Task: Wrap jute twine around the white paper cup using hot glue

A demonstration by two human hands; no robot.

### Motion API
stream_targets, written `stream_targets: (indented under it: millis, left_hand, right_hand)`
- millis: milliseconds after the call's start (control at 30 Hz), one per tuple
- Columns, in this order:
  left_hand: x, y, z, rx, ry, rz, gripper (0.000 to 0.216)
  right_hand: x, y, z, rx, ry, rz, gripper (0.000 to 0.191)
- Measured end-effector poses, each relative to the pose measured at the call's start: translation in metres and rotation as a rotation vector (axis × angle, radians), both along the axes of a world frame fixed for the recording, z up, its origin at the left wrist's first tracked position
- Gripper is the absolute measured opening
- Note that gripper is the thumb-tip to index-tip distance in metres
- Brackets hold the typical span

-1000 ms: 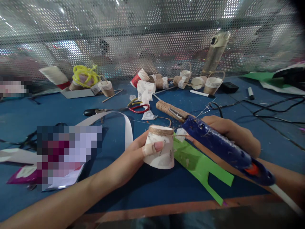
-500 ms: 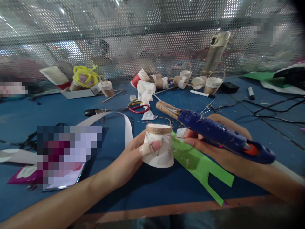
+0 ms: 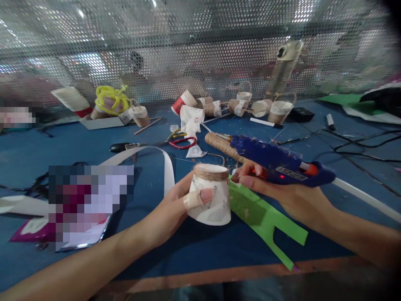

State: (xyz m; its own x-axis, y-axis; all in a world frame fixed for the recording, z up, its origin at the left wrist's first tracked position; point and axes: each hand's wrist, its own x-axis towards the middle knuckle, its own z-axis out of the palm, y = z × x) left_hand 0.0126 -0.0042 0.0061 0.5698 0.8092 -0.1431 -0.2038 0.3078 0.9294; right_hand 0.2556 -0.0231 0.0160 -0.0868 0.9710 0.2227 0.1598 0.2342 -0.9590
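Observation:
My left hand (image 3: 175, 202) is wrapped round a white paper cup (image 3: 216, 209), turned with its narrow end up. A tape-like band circles my thumb, which presses the cup's side. Twine (image 3: 210, 172) runs in several turns round the cup's upper end. My right hand (image 3: 275, 190) grips a blue hot glue gun (image 3: 266, 152), its nozzle pointing left and a white glue stick (image 3: 363, 190) coming out the back. The thumb and fingers of that hand are pinched together just right of the cup; a strand between them is hard to make out. Behind lies a twine spool (image 3: 219, 144).
A cut green sheet (image 3: 253, 209) lies beneath my right hand. Red-handled scissors (image 3: 183, 143), a white paper strip (image 3: 168, 167) and crumpled paper (image 3: 196, 151) lie beyond the cup. Small twine-wrapped cups (image 3: 280, 113) and a bottle (image 3: 283, 69) line the mesh wall. Black cables (image 3: 360, 142) cross the right.
The glue gun has shifted left and turned more level, uncovering more of the right hand. The right fingers have come nearer the cup. The cup has moved slightly right and down.

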Motion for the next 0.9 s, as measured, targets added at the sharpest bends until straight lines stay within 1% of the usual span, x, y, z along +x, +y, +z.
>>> stream_targets:
  millis: [100,267,367,600,700,800,900]
  left_hand:
    - [0.000,0.000,-0.001,0.004,0.004,0.000,0.057]
    - [0.000,0.000,-0.003,0.017,0.009,-0.028,0.060]
    - [-0.001,-0.001,-0.004,0.025,0.004,-0.027,0.057]
    - [-0.001,0.000,-0.006,0.036,0.003,-0.053,0.053]
    - [-0.002,0.000,-0.008,0.055,-0.002,-0.076,0.053]
    - [-0.004,0.001,-0.009,0.082,-0.007,-0.110,0.054]
    - [-0.005,0.003,-0.010,0.096,0.004,-0.150,0.057]
  right_hand:
    - [0.000,0.000,0.002,-0.026,-0.046,0.036,0.027]
    - [-0.001,0.001,0.004,-0.032,-0.046,0.051,0.029]
    - [-0.002,0.002,0.003,-0.046,-0.053,0.067,0.029]
    - [-0.004,0.001,0.003,-0.109,0.012,0.062,0.027]
    - [-0.005,0.002,0.004,-0.113,0.015,0.066,0.027]
    - [-0.007,0.002,0.007,-0.118,0.050,0.098,0.028]
    - [-0.010,0.001,0.009,-0.173,0.098,0.137,0.030]
